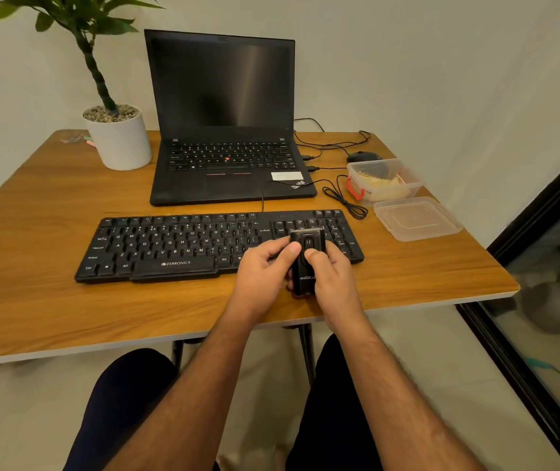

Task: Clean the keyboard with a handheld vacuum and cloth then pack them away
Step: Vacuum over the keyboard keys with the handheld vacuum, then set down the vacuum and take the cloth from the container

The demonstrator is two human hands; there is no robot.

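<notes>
Both hands, left hand (265, 263) and right hand (331, 273), are gripping a black handheld vacuum (306, 258) over the Zebronics keyboard (183, 246).

blk keyboard (183, 243), wood-grain table (34, 266), white pot (122, 144)

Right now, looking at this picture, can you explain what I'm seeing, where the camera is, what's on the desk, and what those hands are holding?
The camera sits on a person's head, looking down at their own arms and knees.

Both hands grip one small black handheld vacuum: the left hand from one side, the right hand from the other, over the right end of a black keyboard.

On the wooden table there is also an open laptop with a dark screen, a potted plant, a mouse with cables, a clear box holding something pale, and its lid lying beside it.
</notes>
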